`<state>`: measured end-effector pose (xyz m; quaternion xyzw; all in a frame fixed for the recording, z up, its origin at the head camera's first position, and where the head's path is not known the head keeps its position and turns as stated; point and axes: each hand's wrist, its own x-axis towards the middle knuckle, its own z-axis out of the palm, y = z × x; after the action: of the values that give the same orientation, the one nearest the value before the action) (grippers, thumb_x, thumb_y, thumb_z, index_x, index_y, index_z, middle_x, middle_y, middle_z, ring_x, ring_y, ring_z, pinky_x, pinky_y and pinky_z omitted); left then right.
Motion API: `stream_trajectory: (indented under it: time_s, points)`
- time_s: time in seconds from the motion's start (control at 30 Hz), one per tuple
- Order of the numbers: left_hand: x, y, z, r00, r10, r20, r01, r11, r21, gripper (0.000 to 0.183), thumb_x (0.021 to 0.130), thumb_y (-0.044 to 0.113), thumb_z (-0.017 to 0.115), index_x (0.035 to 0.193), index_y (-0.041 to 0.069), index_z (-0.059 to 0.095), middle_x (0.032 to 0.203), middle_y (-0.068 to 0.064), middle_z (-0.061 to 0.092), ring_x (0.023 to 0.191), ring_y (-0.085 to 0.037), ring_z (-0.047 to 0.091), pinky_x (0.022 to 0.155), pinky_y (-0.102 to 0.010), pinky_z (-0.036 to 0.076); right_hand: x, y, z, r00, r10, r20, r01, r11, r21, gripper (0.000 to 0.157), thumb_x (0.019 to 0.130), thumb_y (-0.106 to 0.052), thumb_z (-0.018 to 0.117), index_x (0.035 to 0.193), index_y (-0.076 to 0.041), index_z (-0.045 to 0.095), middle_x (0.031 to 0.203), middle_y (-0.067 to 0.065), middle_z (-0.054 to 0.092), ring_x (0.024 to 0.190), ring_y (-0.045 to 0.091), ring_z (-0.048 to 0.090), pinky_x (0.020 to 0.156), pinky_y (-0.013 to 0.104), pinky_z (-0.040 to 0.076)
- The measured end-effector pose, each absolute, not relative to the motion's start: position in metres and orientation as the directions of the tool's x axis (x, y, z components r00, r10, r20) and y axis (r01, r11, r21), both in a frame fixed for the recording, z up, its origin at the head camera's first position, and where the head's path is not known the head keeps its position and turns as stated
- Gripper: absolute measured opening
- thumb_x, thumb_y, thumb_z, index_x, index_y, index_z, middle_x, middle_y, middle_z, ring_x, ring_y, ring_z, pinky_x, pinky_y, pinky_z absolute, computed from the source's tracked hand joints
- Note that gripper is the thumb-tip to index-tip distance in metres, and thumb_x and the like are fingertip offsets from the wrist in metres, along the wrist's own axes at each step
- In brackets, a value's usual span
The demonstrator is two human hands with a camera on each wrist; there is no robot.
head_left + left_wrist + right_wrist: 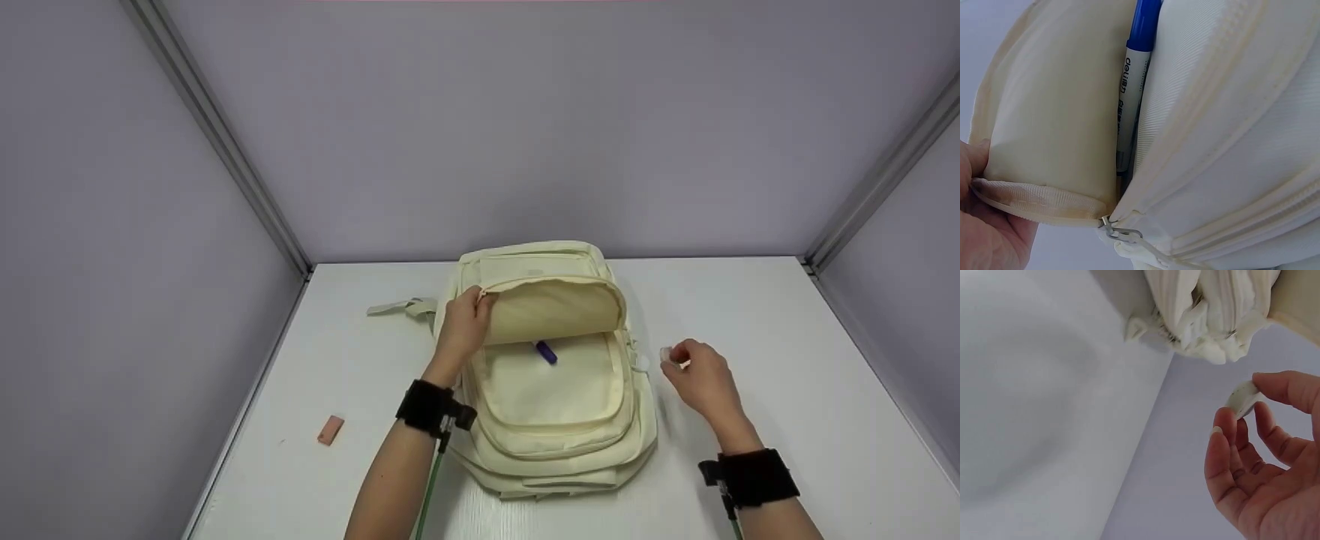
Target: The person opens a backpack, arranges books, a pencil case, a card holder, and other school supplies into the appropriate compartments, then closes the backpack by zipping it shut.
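Note:
A cream backpack (555,450) lies on the table with its front pocket unzipped. My left hand (463,324) pinches the edge of the pocket flap (555,309) and holds it raised. In the left wrist view, a whiteboard marker (1135,84) with a blue cap lies inside the pocket, between flap and panel; part of it is hidden in the head view. To the right of the backpack, my right hand (703,379) holds a small white eraser-like piece (1243,399) between thumb and fingers, above the table and apart from the bag.
A small pinkish-orange block (330,430) lies on the white table (787,337) at the left. A strap (401,306) sticks out from the backpack's left side. Pale walls (555,135) enclose the table at the back and both sides.

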<state>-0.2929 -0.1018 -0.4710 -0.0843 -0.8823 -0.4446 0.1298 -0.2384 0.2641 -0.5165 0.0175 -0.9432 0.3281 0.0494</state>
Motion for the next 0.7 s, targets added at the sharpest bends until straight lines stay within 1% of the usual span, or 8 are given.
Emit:
stream_trajectory:
  time_s: [0.1, 0.17, 0.27, 0.4, 0.5, 0.63, 0.7]
  points:
    - [-0.293, -0.102, -0.471, -0.953, 0.038, 0.3, 0.265, 0.586, 0.766, 0.023, 0.102, 0.024, 0.054, 0.086, 0.007, 0.057, 0.059, 0.006, 0.036, 0.051, -0.01, 0.033, 0.05, -0.028, 0.03, -0.24, 0.241, -0.515, -0.982, -0.039, 0.187, -0.152, 0.754, -0.639, 0.009, 0.089, -0.009, 0.067, 0.089, 0.0, 0.065, 0.091, 0.014, 0.061, 0.081, 0.029, 0.061, 0.065, 0.039, 0.049]
    - [-0.294, -0.102, -0.471, -0.954, 0.031, 0.3, 0.26, 0.589, 0.765, 0.023, 0.102, 0.024, 0.055, 0.086, 0.008, 0.057, 0.06, 0.006, 0.036, 0.052, -0.01, 0.033, 0.051, -0.028, 0.029, -0.242, 0.226, -0.516, -0.97, -0.081, 0.231, -0.214, 0.739, -0.639, 0.008, 0.087, -0.008, 0.07, 0.084, -0.004, 0.065, 0.088, 0.01, 0.059, 0.078, 0.026, 0.061, 0.065, 0.037, 0.049]
    - [-0.295, -0.102, -0.472, -0.955, 0.022, 0.295, 0.251, 0.59, 0.767, 0.023, 0.102, 0.024, 0.055, 0.085, 0.008, 0.057, 0.061, 0.007, 0.036, 0.053, -0.01, 0.034, 0.051, -0.028, 0.03, -0.245, 0.205, -0.517, -0.947, -0.144, 0.286, -0.299, 0.717, -0.63, 0.011, 0.084, -0.008, 0.074, 0.077, -0.008, 0.065, 0.085, 0.005, 0.058, 0.074, 0.021, 0.061, 0.064, 0.035, 0.049]
    - [-0.295, -0.102, -0.473, -0.952, 0.017, 0.305, 0.256, 0.589, 0.767, 0.023, 0.101, 0.023, 0.056, 0.085, 0.007, 0.057, 0.062, 0.007, 0.036, 0.054, -0.01, 0.035, 0.052, -0.028, 0.03, -0.249, 0.181, -0.519, -0.924, -0.202, 0.326, -0.371, 0.683, -0.629, 0.015, 0.081, -0.007, 0.078, 0.074, -0.01, 0.065, 0.083, 0.002, 0.056, 0.071, 0.017, 0.061, 0.064, 0.033, 0.051]
    - [-0.295, -0.101, -0.475, -0.947, 0.02, 0.322, 0.271, 0.588, 0.762, 0.023, 0.101, 0.022, 0.057, 0.084, 0.006, 0.057, 0.062, 0.007, 0.036, 0.055, -0.01, 0.035, 0.053, -0.028, 0.03, -0.252, 0.168, -0.521, -0.917, -0.218, 0.333, -0.391, 0.652, -0.65, 0.014, 0.081, -0.005, 0.078, 0.075, -0.009, 0.065, 0.083, 0.002, 0.056, 0.072, 0.016, 0.06, 0.065, 0.032, 0.051]
    - [-0.295, -0.101, -0.475, -0.947, 0.021, 0.322, 0.272, 0.59, 0.761, 0.023, 0.101, 0.022, 0.057, 0.084, 0.006, 0.057, 0.062, 0.007, 0.036, 0.055, -0.01, 0.035, 0.052, -0.028, 0.03, -0.253, 0.159, -0.524, -0.911, -0.239, 0.336, -0.411, 0.571, -0.71, 0.006, 0.084, 0.0, 0.074, 0.083, -0.002, 0.069, 0.088, 0.004, 0.055, 0.078, 0.018, 0.063, 0.071, 0.029, 0.054]
    - [-0.294, -0.101, -0.474, -0.948, 0.02, 0.319, 0.268, 0.591, 0.76, 0.023, 0.101, 0.022, 0.056, 0.084, 0.006, 0.057, 0.062, 0.006, 0.036, 0.055, -0.01, 0.035, 0.053, -0.029, 0.03, -0.252, 0.16, -0.525, -0.905, -0.251, 0.344, -0.426, 0.529, -0.734, 0.005, 0.085, 0.003, 0.073, 0.088, 0.0, 0.071, 0.09, 0.004, 0.056, 0.08, 0.019, 0.064, 0.073, 0.028, 0.055]
